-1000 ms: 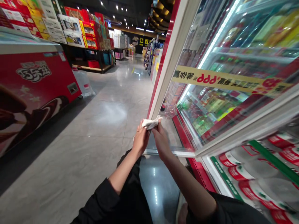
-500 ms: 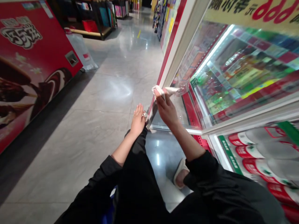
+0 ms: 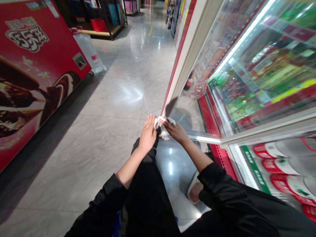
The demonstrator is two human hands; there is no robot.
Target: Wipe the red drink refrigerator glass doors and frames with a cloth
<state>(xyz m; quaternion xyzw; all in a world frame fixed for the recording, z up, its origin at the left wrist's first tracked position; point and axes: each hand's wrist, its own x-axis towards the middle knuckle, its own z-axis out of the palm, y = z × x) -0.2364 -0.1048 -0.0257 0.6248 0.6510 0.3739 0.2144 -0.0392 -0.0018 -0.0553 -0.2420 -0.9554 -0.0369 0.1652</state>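
My right hand (image 3: 175,131) presses a folded white cloth (image 3: 161,119) around the free edge of an open glass cooler door (image 3: 181,62), near its bottom corner. Its fingers bend over the cloth and the frame. My left hand (image 3: 147,133) lies on the other side of the same edge, fingers stretched out and close together, a ring on one of them. A bit of white shows beside its fingertips; whether that belongs to the same cloth I cannot tell. Its palm is hidden against the door.
A red ice-cream freezer (image 3: 49,65) stands on the left, with a plastic bag (image 3: 90,54) by its end. Bottled drinks (image 3: 283,164) with red labels fill the cooler's lower right. Shelves (image 3: 106,19) line the back. My foot (image 3: 196,189) is beside the cooler base.
My right hand has slid down the door edge with the cloth and is now close beside my left hand. The left hand has stayed at the lower edge.
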